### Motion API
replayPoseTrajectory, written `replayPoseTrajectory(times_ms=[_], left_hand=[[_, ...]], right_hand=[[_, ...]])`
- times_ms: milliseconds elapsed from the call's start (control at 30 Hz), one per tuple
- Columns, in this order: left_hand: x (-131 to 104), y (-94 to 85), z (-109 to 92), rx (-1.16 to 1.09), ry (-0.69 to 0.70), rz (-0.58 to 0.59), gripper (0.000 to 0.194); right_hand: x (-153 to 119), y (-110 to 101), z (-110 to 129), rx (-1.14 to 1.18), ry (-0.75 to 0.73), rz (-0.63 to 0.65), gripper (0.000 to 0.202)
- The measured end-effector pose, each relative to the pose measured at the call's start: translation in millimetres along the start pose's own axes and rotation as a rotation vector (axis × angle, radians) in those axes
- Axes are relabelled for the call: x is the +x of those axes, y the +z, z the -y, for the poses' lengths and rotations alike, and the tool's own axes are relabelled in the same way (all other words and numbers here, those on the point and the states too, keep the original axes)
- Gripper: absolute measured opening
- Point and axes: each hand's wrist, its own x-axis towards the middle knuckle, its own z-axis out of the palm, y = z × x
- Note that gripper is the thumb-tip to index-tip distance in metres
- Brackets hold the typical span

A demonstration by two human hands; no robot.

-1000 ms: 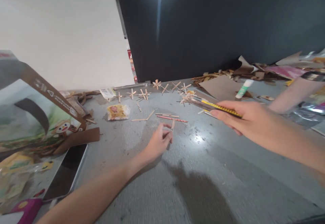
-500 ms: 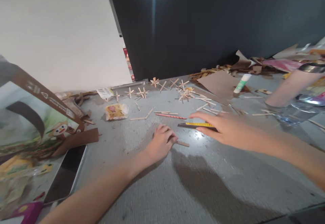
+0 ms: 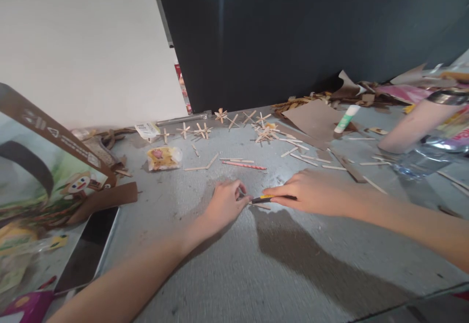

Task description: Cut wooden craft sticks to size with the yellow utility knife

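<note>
My right hand (image 3: pixel 304 193) is closed around a yellow and black utility knife (image 3: pixel 266 198), its tip pointing left. The tip lies close to the fingertips of my left hand (image 3: pixel 227 198); whether they touch I cannot tell. My left fingers are pinched on a thin wooden stick (image 3: pixel 261 206), which pokes out to the right along the tabletop. Beyond the hands lies a red and white striped pencil (image 3: pixel 244 165), with loose wooden sticks beside it. Farther back are several star shapes made of crossed sticks (image 3: pixel 201 130).
A glue stick (image 3: pixel 346 119) rests near brown cardboard (image 3: pixel 313 120). On the right are a pink tumbler (image 3: pixel 421 122) and a clear plastic bottle (image 3: pixel 421 161). A phone (image 3: pixel 88 249), a printed bag (image 3: pixel 54 166) and a small yellow packet (image 3: pixel 164 158) are on the left.
My right hand has brought the utility knife left and nearer, to the left fingertips. A brown strip on the right, previously behind the right hand, now shows.
</note>
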Motion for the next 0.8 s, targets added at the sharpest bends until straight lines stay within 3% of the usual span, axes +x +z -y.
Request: replayPoseTrajectory(times_ms=[800], left_hand=[[-0.8,2.7,1.4,0.073,0.002,-0.015,0.013]], right_hand=[[-0.6,6.3,-6.1,-0.022,-0.013,-0.004,0.033]])
